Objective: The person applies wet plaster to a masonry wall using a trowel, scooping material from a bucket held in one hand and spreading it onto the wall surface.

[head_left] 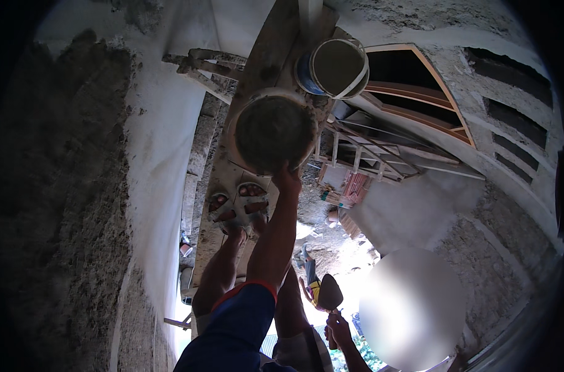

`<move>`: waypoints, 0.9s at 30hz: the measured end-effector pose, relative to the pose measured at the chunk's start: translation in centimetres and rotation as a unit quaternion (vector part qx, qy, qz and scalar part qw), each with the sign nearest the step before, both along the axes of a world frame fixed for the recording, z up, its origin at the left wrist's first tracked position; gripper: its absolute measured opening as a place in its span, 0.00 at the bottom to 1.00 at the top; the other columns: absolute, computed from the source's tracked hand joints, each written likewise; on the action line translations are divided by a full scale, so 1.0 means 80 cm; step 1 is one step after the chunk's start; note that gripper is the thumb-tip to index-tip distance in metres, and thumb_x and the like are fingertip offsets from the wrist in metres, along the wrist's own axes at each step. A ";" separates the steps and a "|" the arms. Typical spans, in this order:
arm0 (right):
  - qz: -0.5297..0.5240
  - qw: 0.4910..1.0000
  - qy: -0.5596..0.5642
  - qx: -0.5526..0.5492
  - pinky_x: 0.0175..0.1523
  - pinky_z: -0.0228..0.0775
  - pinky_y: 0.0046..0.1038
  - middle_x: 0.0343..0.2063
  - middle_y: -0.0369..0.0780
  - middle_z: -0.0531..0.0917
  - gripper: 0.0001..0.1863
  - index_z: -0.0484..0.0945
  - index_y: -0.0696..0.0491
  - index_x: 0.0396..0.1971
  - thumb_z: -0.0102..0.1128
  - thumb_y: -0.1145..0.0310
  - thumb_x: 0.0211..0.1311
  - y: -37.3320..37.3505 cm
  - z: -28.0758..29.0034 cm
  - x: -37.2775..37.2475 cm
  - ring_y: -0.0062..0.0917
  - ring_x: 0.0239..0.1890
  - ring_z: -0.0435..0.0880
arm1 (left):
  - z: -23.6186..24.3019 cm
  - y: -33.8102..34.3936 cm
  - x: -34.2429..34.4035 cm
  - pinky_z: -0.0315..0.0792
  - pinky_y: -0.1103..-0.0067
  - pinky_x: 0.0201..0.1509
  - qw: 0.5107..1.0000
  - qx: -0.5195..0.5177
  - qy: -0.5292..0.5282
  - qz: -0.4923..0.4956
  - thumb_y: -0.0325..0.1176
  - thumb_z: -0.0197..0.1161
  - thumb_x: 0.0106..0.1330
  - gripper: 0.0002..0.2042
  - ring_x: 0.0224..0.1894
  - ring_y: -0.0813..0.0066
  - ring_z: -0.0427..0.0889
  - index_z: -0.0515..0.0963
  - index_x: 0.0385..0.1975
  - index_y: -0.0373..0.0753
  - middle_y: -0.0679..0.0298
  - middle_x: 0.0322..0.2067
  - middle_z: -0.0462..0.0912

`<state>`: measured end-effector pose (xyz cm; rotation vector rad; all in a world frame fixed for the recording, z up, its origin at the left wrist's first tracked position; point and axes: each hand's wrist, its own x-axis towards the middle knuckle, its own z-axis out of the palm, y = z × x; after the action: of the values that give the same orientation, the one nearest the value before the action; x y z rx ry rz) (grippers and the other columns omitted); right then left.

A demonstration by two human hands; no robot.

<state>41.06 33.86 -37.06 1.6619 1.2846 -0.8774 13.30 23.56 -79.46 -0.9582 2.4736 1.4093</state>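
Observation:
A round basin point(240, 160) of grey wet mortar point(274, 133) stands on a wooden plank point(217, 167). My left hand point(286, 178) is closed on its near rim, the thumb side over the edge by the mortar. Lower right, well apart from the basin, my right hand point(338, 330) is closed round the handle of a trowel point(330, 292). The trowel's broad, pointed blade is raised; whether mortar lies on it I cannot tell. Beyond the basin, a blue and white bucket point(304, 73) holds grey stuff, its pale handle lying across the rim.
My sandaled feet point(252, 191) stand on the plank just short of the basin. A partly plastered wall point(65, 204) rises at left. On the right are a wooden window frame point(443, 80) and stacked timber point(381, 155). Far below the plank is a person in yellow point(315, 291).

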 end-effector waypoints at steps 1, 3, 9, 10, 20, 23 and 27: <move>0.005 1.000 0.012 -0.001 0.18 0.68 0.26 0.16 0.36 0.73 0.10 0.69 0.53 0.39 0.56 0.66 0.62 -0.003 0.002 -0.008 0.21 0.15 0.74 | 0.012 0.007 -0.005 0.73 0.69 0.50 0.999 0.040 -0.002 -0.010 0.31 0.70 0.51 0.21 0.47 0.59 0.79 0.75 0.47 0.35 0.52 0.43 0.79; 0.009 0.999 0.027 -0.016 0.19 0.68 0.25 0.17 0.36 0.73 0.12 0.69 0.55 0.41 0.55 0.64 0.63 -0.010 0.010 -0.046 0.21 0.15 0.74 | 0.019 0.000 -0.015 0.73 0.70 0.47 0.996 0.091 -0.001 0.005 0.26 0.68 0.49 0.18 0.44 0.59 0.79 0.77 0.43 0.35 0.52 0.40 0.80; 0.026 0.987 0.138 -0.073 0.19 0.68 0.24 0.18 0.37 0.74 0.17 0.70 0.59 0.43 0.54 0.60 0.65 -0.003 -0.006 -0.088 0.20 0.16 0.73 | -0.017 -0.142 -0.018 0.75 0.70 0.39 0.861 0.404 -0.013 0.308 0.26 0.65 0.46 0.14 0.32 0.67 0.78 0.76 0.35 0.35 0.60 0.29 0.76; 0.041 0.988 0.142 -0.054 0.19 0.67 0.23 0.18 0.37 0.74 0.18 0.70 0.60 0.45 0.54 0.61 0.65 -0.006 -0.006 -0.087 0.19 0.16 0.73 | 0.008 -0.162 -0.033 0.76 0.67 0.39 0.841 0.436 -0.060 0.314 0.27 0.64 0.47 0.13 0.33 0.68 0.76 0.75 0.34 0.39 0.64 0.30 0.74; 0.603 0.719 0.346 0.006 0.33 0.72 0.41 0.25 0.45 0.79 0.12 0.73 0.54 0.40 0.58 0.63 0.60 -0.007 -0.005 -0.234 0.43 0.32 0.80 | 0.241 -0.322 0.002 0.66 0.78 0.24 0.944 0.275 -0.061 0.172 0.25 0.60 0.42 0.17 0.22 0.77 0.69 0.73 0.37 0.36 0.68 0.21 0.72; 0.724 0.579 0.374 0.022 0.32 0.70 0.45 0.24 0.45 0.78 0.10 0.75 0.51 0.38 0.55 0.63 0.60 -0.060 0.059 -0.359 0.43 0.30 0.79 | 0.352 -0.354 0.026 0.65 0.78 0.22 0.959 0.223 -0.048 0.170 0.27 0.60 0.45 0.17 0.22 0.77 0.71 0.74 0.39 0.35 0.67 0.21 0.73; 0.810 0.457 0.367 0.027 0.28 0.70 0.39 0.22 0.45 0.78 0.08 0.75 0.49 0.36 0.55 0.64 0.59 -0.133 0.142 -0.438 0.38 0.27 0.79 | 0.508 -0.380 0.088 0.65 0.78 0.22 0.933 0.242 -0.112 0.241 0.28 0.61 0.46 0.17 0.22 0.78 0.70 0.74 0.39 0.35 0.68 0.21 0.73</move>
<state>6.06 23.22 -25.71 -0.6181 2.5194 -0.1333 20.34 -6.85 -38.80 -1.5511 1.6633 1.8006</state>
